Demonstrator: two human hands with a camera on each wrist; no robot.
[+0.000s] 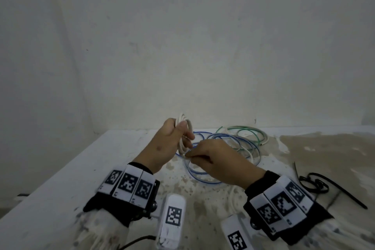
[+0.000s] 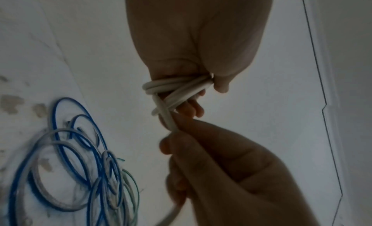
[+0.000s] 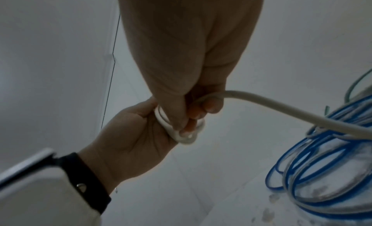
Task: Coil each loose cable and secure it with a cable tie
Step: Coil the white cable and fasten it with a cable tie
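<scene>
My left hand (image 1: pixel 172 140) holds a small coil of white cable (image 1: pixel 185 126) upright above the table, fingers curled round its loops. Seen in the left wrist view, the coil (image 2: pixel 173 86) sits bunched in that hand's fingers. My right hand (image 1: pixel 205 154) is right beside it and pinches the loose white strand (image 3: pixel 261 105) at the coil's lower end. That strand runs off to the right over the pile of cables. Blue cable (image 1: pixel 205 178) lies in loose loops on the table beyond and under my hands, with a green cable (image 1: pixel 246 129) behind.
Black cable ties (image 1: pixel 316 183) lie on the table to the right of my right wrist. The white table (image 1: pixel 81 168) is stained and meets a pale wall (image 1: pixel 182 46) at the back. More white cable (image 1: pixel 233 197) lies near my right wrist.
</scene>
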